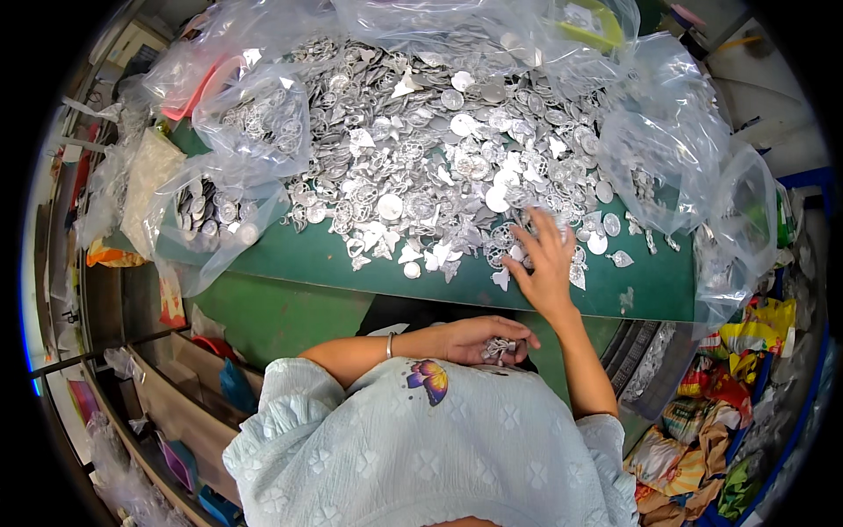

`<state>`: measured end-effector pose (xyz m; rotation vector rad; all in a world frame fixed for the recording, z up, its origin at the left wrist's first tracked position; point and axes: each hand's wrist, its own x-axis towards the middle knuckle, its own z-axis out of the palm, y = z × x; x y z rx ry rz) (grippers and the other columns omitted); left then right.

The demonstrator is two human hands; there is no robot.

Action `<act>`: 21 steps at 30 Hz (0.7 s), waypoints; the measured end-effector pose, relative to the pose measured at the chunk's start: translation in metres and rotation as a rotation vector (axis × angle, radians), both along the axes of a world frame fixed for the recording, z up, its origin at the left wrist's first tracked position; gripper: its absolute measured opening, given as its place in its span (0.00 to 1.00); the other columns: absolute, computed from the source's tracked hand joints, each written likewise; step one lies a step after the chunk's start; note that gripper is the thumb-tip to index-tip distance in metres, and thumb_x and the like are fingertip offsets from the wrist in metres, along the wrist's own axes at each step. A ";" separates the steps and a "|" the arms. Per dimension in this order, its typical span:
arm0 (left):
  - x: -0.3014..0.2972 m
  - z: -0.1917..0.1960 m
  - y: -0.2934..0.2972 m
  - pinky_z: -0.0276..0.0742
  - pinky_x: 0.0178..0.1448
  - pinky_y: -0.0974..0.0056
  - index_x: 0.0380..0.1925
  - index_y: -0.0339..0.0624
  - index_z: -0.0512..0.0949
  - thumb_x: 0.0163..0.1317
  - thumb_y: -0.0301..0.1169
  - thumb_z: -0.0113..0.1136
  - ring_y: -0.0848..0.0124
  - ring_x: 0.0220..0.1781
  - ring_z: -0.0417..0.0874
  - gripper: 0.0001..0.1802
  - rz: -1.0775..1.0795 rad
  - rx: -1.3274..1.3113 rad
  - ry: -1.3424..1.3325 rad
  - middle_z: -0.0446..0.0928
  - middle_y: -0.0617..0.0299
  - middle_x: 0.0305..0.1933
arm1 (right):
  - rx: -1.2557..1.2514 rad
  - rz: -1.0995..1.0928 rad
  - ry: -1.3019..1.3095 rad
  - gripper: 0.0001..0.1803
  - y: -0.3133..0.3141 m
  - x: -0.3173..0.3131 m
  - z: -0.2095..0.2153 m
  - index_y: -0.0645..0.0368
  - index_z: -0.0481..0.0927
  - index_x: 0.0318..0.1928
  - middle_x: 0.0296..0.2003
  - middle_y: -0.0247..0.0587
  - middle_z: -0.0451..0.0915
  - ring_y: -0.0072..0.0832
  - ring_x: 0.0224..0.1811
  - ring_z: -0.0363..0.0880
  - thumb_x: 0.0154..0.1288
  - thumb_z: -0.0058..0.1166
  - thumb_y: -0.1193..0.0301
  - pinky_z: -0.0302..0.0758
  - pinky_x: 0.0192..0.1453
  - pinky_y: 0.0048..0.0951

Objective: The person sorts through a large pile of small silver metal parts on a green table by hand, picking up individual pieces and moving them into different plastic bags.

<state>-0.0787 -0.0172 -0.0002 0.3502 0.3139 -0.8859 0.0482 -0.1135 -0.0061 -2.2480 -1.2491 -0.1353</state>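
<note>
A broad heap of silver-coloured metal pendants (386,167) covers the green tabletop (290,255); round discs, openwork shapes and leaf-like ones are mixed in it. At the heap's near right edge lies my right hand (551,268), fingers spread and tips touching the pieces, the fingertips slightly blurred. My left hand (474,339) is cupped close to my body, below the table's front edge. In its palm sit several small metal pendants (500,350), partly hidden by the curled fingers. A leaf-shaped pendant (621,258) lies apart, to the right of my right hand.
Clear plastic bags (659,149) ring the heap, and one at left holds more pieces (206,206). A pink tray (193,92) and a yellow-green container (597,26) stand at the back. Open drawers (193,369) are lower left; colourful packets (694,422) lie lower right.
</note>
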 end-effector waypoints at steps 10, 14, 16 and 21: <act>0.004 0.002 0.006 0.68 0.21 0.76 0.42 0.37 0.72 0.64 0.36 0.47 0.80 0.21 0.71 0.14 -0.039 0.067 0.027 0.77 0.57 0.32 | 0.285 0.122 0.366 0.16 -0.005 0.012 0.004 0.62 0.74 0.44 0.47 0.45 0.73 0.42 0.55 0.66 0.52 0.55 0.73 0.56 0.61 0.42; 0.007 0.011 0.006 0.70 0.23 0.77 0.43 0.38 0.73 0.63 0.36 0.49 0.80 0.22 0.71 0.15 -0.041 0.130 0.050 0.78 0.54 0.35 | 0.199 -0.332 0.006 0.23 0.014 0.077 0.001 0.65 0.69 0.49 0.50 0.56 0.68 0.49 0.56 0.62 0.57 0.53 0.64 0.55 0.61 0.43; 0.009 0.009 0.006 0.70 0.23 0.78 0.43 0.38 0.73 0.62 0.36 0.50 0.80 0.21 0.71 0.14 -0.056 0.138 0.019 0.78 0.54 0.35 | 0.056 -0.403 0.066 0.25 0.024 0.099 -0.017 0.64 0.68 0.51 0.52 0.58 0.65 0.50 0.58 0.59 0.58 0.51 0.60 0.54 0.61 0.44; 0.008 0.003 0.007 0.68 0.23 0.77 0.42 0.37 0.74 0.61 0.35 0.52 0.80 0.20 0.70 0.14 -0.046 0.150 -0.007 0.78 0.55 0.32 | 0.001 -0.179 -0.024 0.26 0.038 0.058 -0.007 0.58 0.69 0.51 0.56 0.55 0.61 0.51 0.60 0.55 0.54 0.55 0.58 0.51 0.60 0.52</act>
